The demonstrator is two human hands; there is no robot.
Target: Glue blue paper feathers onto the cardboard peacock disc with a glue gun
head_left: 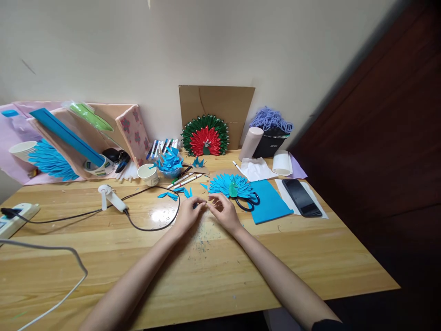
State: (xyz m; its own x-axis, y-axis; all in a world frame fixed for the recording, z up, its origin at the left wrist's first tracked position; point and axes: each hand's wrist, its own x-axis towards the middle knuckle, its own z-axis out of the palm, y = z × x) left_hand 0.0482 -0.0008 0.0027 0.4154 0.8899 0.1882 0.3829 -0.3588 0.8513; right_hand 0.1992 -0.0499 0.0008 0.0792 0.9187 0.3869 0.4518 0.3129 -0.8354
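Note:
My left hand (188, 212) and my right hand (224, 212) meet at the fingertips above the middle of the wooden table. Both are closed in a pinch; whatever lies between the fingers is too small to make out. Just beyond my right hand is a blue folded-paper peacock (230, 185) with a green body. Black-handled scissors (245, 205) lie beside it, their blades hidden. Small folded blue paper pieces (168, 196) are scattered past my left hand. More of them fill a bowl (171, 166) farther back.
A hot glue gun (112, 198) with its cable lies left, near a power strip (20, 217). Blue paper (270, 202) and a phone (302, 197) are at right. A red-and-green peacock (206, 138) leans on cardboard (237, 105) behind. A paper cup (148, 174) stands back left.

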